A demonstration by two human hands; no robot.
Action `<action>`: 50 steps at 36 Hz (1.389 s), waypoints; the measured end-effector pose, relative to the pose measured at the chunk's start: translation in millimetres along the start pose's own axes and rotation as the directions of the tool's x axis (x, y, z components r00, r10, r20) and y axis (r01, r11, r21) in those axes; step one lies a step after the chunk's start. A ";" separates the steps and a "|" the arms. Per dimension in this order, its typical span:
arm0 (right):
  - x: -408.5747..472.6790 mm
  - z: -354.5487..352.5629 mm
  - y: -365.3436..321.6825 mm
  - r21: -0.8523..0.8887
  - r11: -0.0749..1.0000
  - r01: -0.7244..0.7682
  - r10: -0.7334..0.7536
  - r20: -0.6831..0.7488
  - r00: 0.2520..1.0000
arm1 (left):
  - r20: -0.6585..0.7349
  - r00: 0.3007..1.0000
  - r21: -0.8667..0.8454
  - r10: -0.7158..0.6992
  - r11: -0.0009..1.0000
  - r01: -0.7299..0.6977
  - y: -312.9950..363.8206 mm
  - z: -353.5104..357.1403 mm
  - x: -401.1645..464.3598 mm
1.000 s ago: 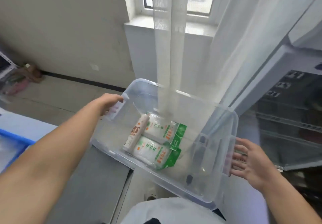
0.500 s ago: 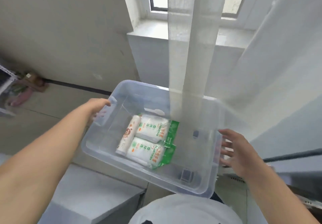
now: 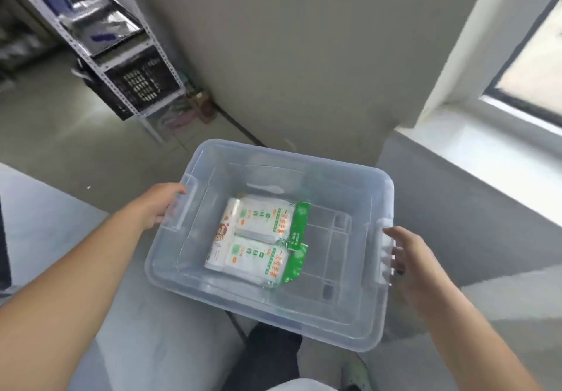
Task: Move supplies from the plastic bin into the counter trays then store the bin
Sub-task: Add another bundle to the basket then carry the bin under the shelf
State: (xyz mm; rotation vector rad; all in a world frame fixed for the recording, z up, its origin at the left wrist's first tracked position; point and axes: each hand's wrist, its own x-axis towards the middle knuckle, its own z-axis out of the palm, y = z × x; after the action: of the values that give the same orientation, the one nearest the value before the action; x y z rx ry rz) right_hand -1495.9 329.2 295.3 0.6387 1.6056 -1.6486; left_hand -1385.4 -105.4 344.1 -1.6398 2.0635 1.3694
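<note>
I carry a clear plastic bin (image 3: 349, 314) in front of me, held in the air. My left hand (image 3: 158, 205) grips the handle on its left end, fingers curled under the rim. My right hand (image 3: 407, 256) holds the handle on its right end, fingers tucked under it. Inside the bin lie two white packets with green edges (image 3: 267, 238), side by side, and a white roll with an orange label (image 3: 223, 232) to their left.
A metal shelf rack (image 3: 121, 56) with a black crate stands at the back left. A grey counter surface (image 3: 137, 329) lies under my left arm. A window sill (image 3: 486, 153) runs along the right. A beige wall stands ahead.
The view has swung left, away from the curtain and window, toward the wall and shelf rack. The bin moved with me and now sits level. Both hands keep their hold on the ends.
</note>
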 end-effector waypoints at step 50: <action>392.7 1147.8 -364.2 -0.759 0.617 0.210 0.335 0.495 0.802 | -0.074 0.737 -0.912 -0.672 0.344 0.223 -20.2 -536.1 547.9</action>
State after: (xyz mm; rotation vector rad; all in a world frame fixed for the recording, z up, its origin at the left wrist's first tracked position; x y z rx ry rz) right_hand -1857.6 -884.4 323.7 -0.2930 1.5596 -0.7592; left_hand -1369.4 -870.3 293.4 -2.8815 0.6691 2.0688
